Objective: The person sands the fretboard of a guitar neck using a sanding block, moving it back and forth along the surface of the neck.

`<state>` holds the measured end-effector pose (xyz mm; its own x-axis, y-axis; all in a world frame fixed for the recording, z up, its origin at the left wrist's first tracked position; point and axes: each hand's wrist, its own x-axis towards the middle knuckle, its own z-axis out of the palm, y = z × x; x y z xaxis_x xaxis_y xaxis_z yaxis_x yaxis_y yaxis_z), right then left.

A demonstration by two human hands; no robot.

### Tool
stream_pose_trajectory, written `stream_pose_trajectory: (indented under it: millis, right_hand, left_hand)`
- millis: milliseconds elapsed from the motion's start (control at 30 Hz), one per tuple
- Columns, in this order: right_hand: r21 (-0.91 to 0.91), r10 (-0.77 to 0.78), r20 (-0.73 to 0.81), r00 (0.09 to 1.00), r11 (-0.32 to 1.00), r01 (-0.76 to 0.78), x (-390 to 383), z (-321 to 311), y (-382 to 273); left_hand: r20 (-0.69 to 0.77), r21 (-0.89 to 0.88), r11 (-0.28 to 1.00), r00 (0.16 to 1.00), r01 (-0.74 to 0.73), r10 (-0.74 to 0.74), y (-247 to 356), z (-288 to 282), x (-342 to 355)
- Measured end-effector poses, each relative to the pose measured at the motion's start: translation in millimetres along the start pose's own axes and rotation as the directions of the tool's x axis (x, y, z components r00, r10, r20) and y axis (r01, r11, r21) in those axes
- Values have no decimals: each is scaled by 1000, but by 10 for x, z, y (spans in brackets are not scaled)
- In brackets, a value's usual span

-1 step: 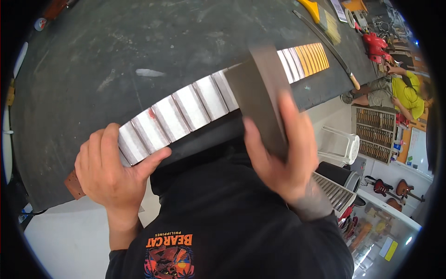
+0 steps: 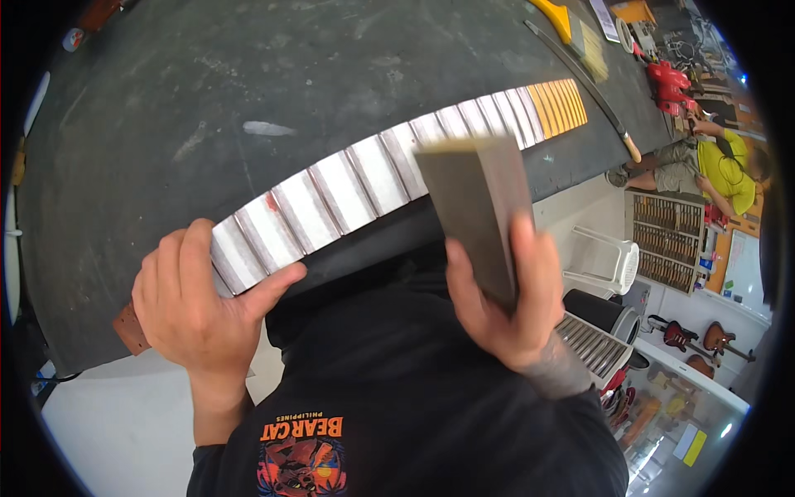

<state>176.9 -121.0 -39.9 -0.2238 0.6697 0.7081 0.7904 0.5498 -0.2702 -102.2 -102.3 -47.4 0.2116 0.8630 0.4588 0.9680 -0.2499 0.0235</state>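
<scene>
1. Workshop setting: dark, scuffed bench top (image 2: 248, 91) fills most of the view; pale floor shows below its edge.
2. Guitar neck (image 2: 373, 186) lies along the near edge of the bench, fretboard up, masked with pale tape between the frets; the far frets carry yellow tape.
3. Left hand (image 2: 199, 311) is closed around the near end of the neck, thumb across the taped face, pinning it to the bench.
4. Right hand (image 2: 509, 298) is clamped on a flat grey sanding block (image 2: 476, 211), fingers on one edge, thumb on the other. Block is blurred and sits over the middle frets; contact cannot be confirmed.
5. Judgement: fret levelling is in hand, mid-pass. The next stroke calls for the block kept flat and square along the neck, even pressure, left hand steady.
6. Further out: yellow-handled tool (image 2: 556, 16), long thin stick (image 2: 584, 79), red tools (image 2: 667, 83) at the far bench end.
7. Beyond: a seated person in a yellow shirt (image 2: 725, 178), white plastic chair (image 2: 600, 261), guitars (image 2: 700, 335) on a surface.
</scene>
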Motion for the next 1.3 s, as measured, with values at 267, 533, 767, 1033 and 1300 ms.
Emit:
stream_pose_trajectory:
  millis: [267, 533, 767, 1033, 1300]
  right_hand:
    - [-15, 76, 37, 996, 997, -76, 626, 517, 130]
    - [0, 4, -4, 1000, 1000, -4, 153, 49, 13]
    - [17, -32, 6, 999, 999, 32, 486, 470, 162]
    - [14, -20, 42, 999, 1000, 20, 406, 271, 69]
    - [19, 24, -6, 1000, 1000, -24, 52, 53, -1]
  left_hand:
    - [10, 7, 1000, 1000, 4, -4, -35, -1, -6]
    - [-31, -11, 999, 999, -32, 31, 5, -7, 7]
    - [8, 18, 1000, 1000, 2, -2, -63, -15, -36]
    - [-4, 19, 1000, 1000, 1, 0, -40, -17, 0]
    - [-3, 13, 1000, 1000, -3, 3, -8, -8, -1]
